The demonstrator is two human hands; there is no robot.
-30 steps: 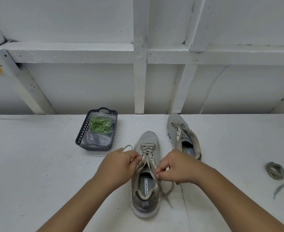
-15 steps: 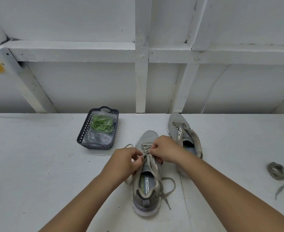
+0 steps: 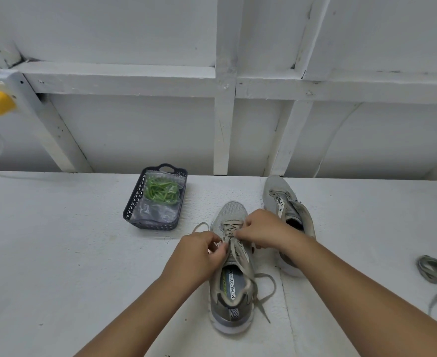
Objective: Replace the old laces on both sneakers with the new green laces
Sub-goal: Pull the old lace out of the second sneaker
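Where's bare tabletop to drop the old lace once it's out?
Free: the wide stretch left of the basket and left hand; also the patch between the far sneaker and the coiled old lace. Crowded: the middle, where both hands, right hand included, work the near sneaker, lace ends trailing either side.

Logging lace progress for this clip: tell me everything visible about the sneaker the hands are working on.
The near sneaker is grey mesh with a white sole, upright on the white table, toe pointing away. Its insole reads MEMORY FOAM. The old grey lace is still partly threaded, loose ends trailing both sides. The left hand and right hand pinch the lace at its eyelets.
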